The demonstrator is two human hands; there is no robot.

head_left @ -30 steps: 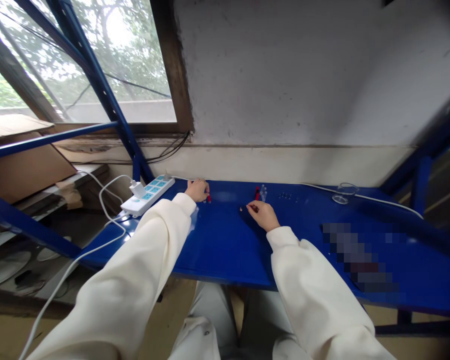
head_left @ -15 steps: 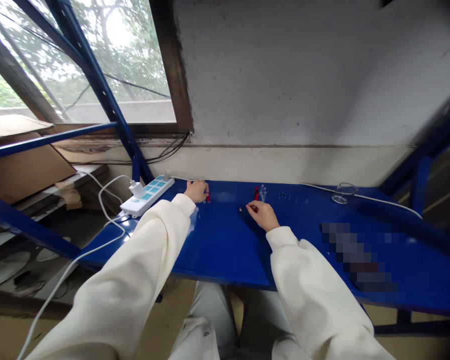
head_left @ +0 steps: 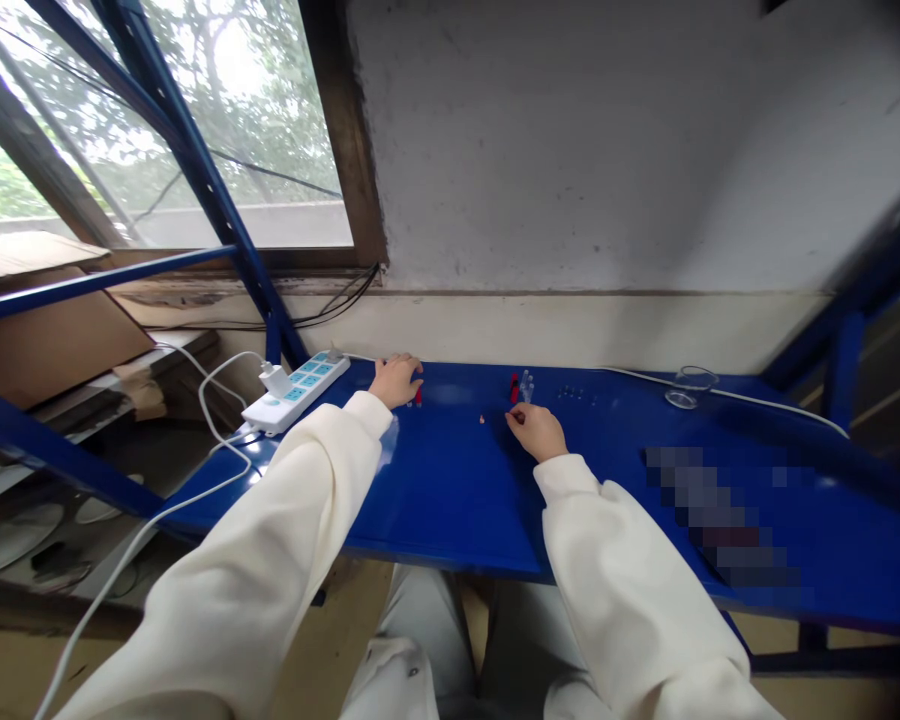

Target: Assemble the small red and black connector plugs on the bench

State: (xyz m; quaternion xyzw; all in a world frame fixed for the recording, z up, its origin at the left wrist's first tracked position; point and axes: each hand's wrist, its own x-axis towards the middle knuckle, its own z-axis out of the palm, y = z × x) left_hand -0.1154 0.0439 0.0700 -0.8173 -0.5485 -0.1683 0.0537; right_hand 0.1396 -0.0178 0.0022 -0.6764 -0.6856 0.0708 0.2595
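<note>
My left hand (head_left: 396, 381) is at the back left of the blue table (head_left: 450, 480), open, with thumb and fingers apart. Right beside its thumb stands a small red piece (head_left: 418, 397), and a small clear piece shows by it, partly under the hand. My right hand (head_left: 538, 431) is closed in a pinch above the middle of the table; what the fingertips hold, if anything, is too small to make out. Just behind it are red pieces (head_left: 514, 387) and several small clear tubes (head_left: 526, 384). A tiny pale-orange bit (head_left: 481, 419) lies to the left of the pinch.
A white power strip (head_left: 297, 392) with a plugged-in charger lies at the left, its cable running off the table. Several tiny clear pieces (head_left: 570, 391) sit right of the tubes. Further right are a clear round dish (head_left: 681, 399), a white cable (head_left: 780, 404) and a blurred-out object (head_left: 712, 520).
My left hand's fingers have opened and lifted off the small red piece, which stays on the table. My right hand has shifted slightly right, away from the tiny pale-orange bit, still pinched.
</note>
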